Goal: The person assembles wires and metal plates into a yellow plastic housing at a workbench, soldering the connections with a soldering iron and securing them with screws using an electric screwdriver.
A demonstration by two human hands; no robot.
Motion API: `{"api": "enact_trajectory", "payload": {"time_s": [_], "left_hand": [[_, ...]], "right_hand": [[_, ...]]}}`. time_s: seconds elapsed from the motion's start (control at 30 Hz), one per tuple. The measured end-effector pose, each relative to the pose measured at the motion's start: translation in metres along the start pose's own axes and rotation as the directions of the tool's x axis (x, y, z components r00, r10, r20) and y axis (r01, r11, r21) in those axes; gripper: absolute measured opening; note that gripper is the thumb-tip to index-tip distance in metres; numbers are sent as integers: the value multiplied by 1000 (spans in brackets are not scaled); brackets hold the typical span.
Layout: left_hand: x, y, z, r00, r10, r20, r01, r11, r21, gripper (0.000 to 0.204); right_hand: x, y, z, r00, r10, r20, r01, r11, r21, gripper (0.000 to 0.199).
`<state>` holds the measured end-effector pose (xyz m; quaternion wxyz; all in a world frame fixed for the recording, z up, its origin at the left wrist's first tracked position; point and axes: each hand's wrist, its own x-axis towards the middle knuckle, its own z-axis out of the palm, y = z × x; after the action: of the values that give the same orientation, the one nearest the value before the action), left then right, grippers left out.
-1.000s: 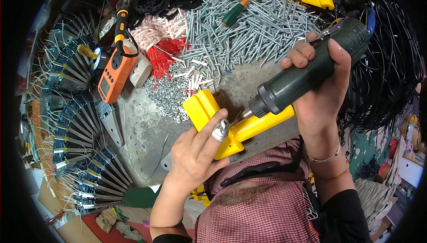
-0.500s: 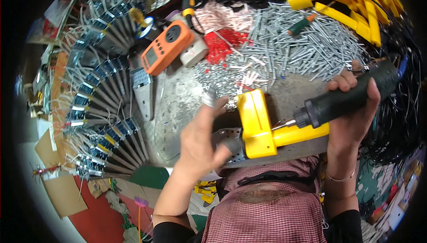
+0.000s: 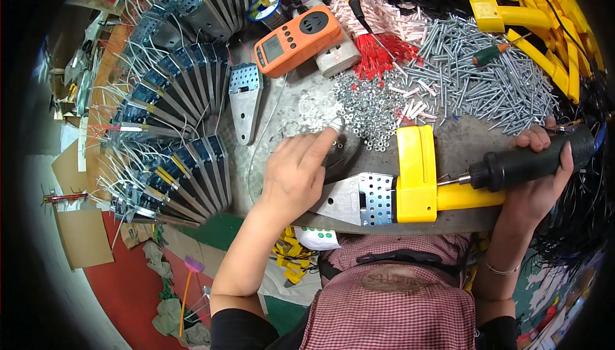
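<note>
The shiny yellow plastic handle (image 3: pixel 416 174), shaped like a T, was at the near edge of the scuffed grey tabletop (image 3: pixel 295 103). It looked light and hard. Its smooth skin might have been slippery, so the round bar seemed the best part to hold, and the fat block was good for pressing down.

On its left was a flat grey metal plate (image 3: pixel 339 197) with a blue end full of holes. The plate looked stiff and thin, best held by its long sides. I couldn't tell if the two were joined.

The right hand (image 3: pixel 537 191) was wrapped around a fat, dark, tube-shaped power screwdriver (image 3: pixel 512 169), which looked heavy. Its thin tip was right by the handle's block. The bar's end was by the palm, but I couldn't tell if it was held too.

The left hand (image 3: pixel 296 167) was up and left of the handle, one finger stretched toward tiny silver metal nuts (image 3: pixel 365 113). I couldn't tell if it held anything.
</note>
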<state>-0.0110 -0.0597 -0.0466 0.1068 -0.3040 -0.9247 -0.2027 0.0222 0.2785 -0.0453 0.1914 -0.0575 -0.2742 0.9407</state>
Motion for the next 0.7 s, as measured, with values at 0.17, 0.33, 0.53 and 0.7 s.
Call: {"api": "enact_trajectory", "payload": {"time_s": [0.17, 0.33, 0.53, 0.7], "left_hand": [[10, 6, -9, 999, -5, 39, -3, 980, 200, 29], [31, 10, -10, 955, 66, 288, -191, 882, 430, 7], [28, 14, -9, 994, -22, 103, 21, 1000, 16, 11], [-9, 55, 13, 975, -222, 11, 206, 881, -425, 17]], "right_hand": [[1, -2, -4, 999, 26, 45, -29, 998, 50, 43], [3, -6, -7, 995, 53, 89, -61, 994, 94, 42], [6, -3, -7, 993, 53, 104, -64, 992, 106, 40], [3, 0, -6, 991, 63, 118, -77, 990, 119, 41]]}}
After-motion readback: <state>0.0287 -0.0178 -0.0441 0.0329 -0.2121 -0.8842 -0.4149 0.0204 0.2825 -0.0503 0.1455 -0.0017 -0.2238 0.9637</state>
